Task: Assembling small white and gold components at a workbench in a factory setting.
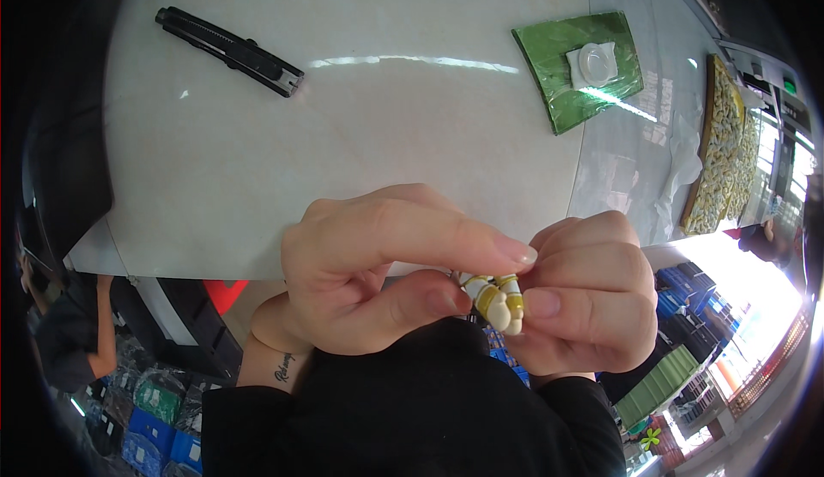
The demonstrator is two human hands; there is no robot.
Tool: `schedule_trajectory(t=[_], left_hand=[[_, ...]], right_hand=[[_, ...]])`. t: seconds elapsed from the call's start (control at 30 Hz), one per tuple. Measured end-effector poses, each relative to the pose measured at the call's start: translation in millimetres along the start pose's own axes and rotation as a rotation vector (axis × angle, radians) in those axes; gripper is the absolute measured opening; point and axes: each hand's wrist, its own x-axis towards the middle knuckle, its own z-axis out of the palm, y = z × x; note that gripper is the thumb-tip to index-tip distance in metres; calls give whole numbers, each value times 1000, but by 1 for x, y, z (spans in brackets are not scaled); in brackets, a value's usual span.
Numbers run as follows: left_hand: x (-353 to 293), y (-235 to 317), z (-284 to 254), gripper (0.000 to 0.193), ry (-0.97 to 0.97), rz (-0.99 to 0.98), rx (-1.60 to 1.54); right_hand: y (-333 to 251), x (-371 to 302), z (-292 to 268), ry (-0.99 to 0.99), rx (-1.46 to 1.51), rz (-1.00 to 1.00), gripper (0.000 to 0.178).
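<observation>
Both hands meet above the near edge of the table around a small cream-and-yellow figurine piece (pixel 493 303). Two rounded, leg-like ends of it point down toward me; the rest is hidden by fingers. My left hand (pixel 369 254) is closed, thumb and forefinger pinching the piece from the left and above. From the right, my right hand (pixel 592 284) is closed too, its thumb pressed to the piece's side and its other fingers curled.
A black box cutter (pixel 227 52) lies at the table's far left. Far right, a green plastic-wrapped square (pixel 549 74) bears a small round clear dish (pixel 596 64) on white paper. Beyond is a tray of small yellowish pieces (pixel 721 147). Crates (pixel 661 387) stand right; another person (pixel 73 340) is left.
</observation>
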Motion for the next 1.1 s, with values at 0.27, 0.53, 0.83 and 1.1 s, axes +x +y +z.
schedule_trajectory(t=[0.27,0.53,0.83,1.1], left_hand=[[-1,-2,-2,16,-21,31,12],[-1,13,12,31,203,-252,-366],[-3,3,-1,19,-15,-129,-467],[-6,3,-3,18,-22,-155,-448]], right_hand=[[-1,-2,2,25,-12,1,26],[1,4,-6,-12,-70,27,29],[5,7,7,-12,-203,-9,28],[-5,6,15,38,-227,38,26]])
